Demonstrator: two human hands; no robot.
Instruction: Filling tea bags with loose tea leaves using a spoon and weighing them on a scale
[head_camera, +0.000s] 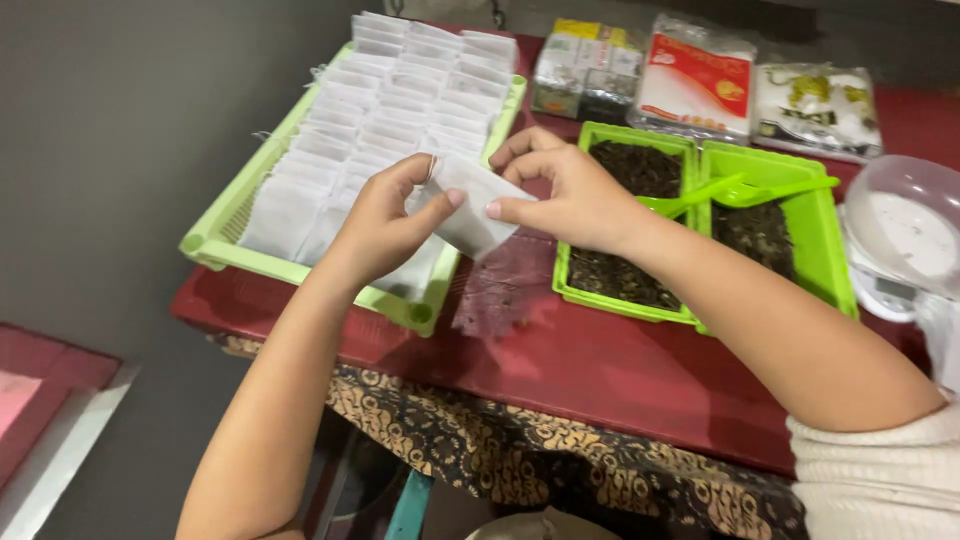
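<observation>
Both the left hand (385, 222) and the right hand (568, 195) pinch one white paper sachet (468, 205), with the light-green tray (215, 240) of sachets at ten o'clock.

One view only — a head-worn camera looking steeply down and forward over the person's own arms. It sits close: the hands fill the middle, the red table (600, 370) runs across the frame, its far edge near the top. The floor shows at left — nothing shared with another view.
</observation>
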